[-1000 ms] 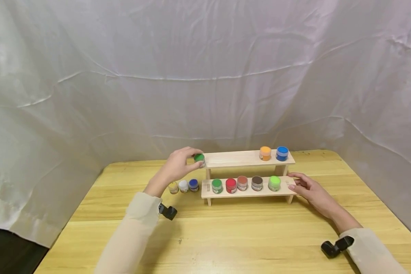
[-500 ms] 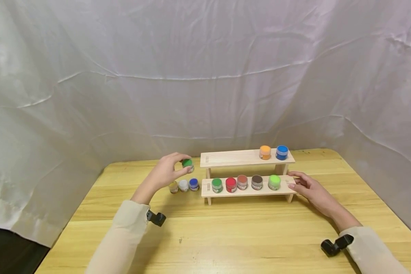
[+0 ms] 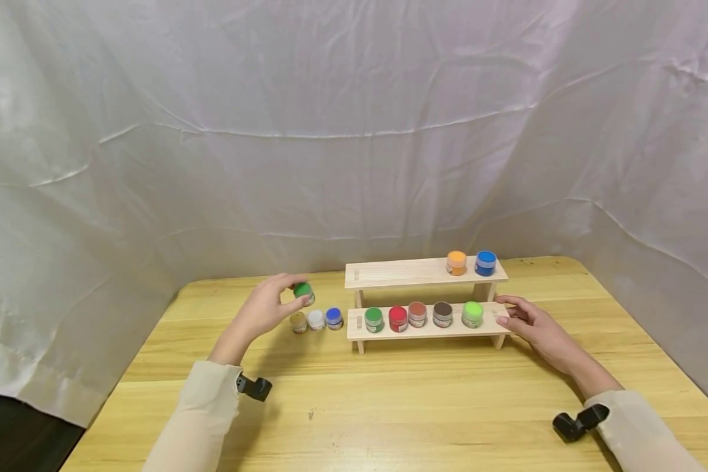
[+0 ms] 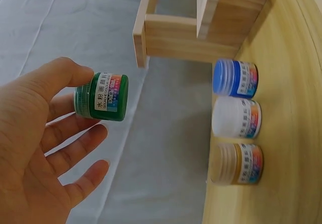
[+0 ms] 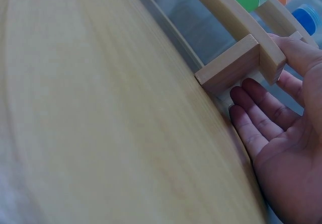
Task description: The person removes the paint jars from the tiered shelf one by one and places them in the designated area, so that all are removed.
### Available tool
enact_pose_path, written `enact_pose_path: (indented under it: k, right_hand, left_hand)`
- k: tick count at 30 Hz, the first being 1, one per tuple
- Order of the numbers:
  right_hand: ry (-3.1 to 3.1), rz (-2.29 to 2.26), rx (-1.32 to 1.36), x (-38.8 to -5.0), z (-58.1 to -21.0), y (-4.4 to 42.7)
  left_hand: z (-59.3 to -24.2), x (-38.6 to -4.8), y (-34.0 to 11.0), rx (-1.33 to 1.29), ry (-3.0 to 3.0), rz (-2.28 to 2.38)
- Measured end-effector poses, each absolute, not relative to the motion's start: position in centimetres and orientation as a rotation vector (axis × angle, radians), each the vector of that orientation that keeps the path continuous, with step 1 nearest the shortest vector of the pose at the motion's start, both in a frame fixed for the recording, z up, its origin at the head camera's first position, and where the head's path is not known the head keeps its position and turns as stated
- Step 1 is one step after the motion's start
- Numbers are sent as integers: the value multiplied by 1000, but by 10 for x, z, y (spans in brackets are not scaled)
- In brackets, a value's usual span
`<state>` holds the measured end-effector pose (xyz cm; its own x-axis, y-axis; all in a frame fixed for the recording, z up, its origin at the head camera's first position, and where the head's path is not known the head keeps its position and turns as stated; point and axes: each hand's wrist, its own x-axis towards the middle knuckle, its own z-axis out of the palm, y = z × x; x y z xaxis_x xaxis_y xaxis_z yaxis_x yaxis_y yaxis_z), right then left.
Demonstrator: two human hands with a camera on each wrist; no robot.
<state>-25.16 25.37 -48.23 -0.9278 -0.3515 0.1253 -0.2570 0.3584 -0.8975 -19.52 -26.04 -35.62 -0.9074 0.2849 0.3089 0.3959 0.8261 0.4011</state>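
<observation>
I have a wooden table (image 3: 425, 406) under both hands and a two-step wooden shelf (image 3: 404, 270) between them, its length running from the left hand's side to the right's. The right hand (image 3: 537, 334) grips the near-hand end of the lower step with thumb and forefinger, its other fingers loose below. The left hand (image 3: 262, 309) pinches a green jar (image 3: 304, 293) in the air, its spare fingers spread.

I judge the work partway: an orange jar (image 3: 457, 263) and a blue jar (image 3: 486, 263) stand on the top step toward the right hand, five more line the lower step, and three small pots (image 3: 316, 320) stand on the table just beside the left hand's fingertips. The held jar is squat, lid up, its lid-to-base axis near upright, slightly tilted.
</observation>
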Motion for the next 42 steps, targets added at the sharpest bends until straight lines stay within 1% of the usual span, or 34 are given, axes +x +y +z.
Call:
enact_pose_path:
  k: [25, 42]
  right_hand:
    - [2474, -1687, -589, -251, -483, 252]
    - [2498, -1675, -582, -253, -485, 254]
  left_hand:
    - [-392, -184, -318, -299, -2808, -769]
    - [-417, -186, -327, -227, -2884, -826]
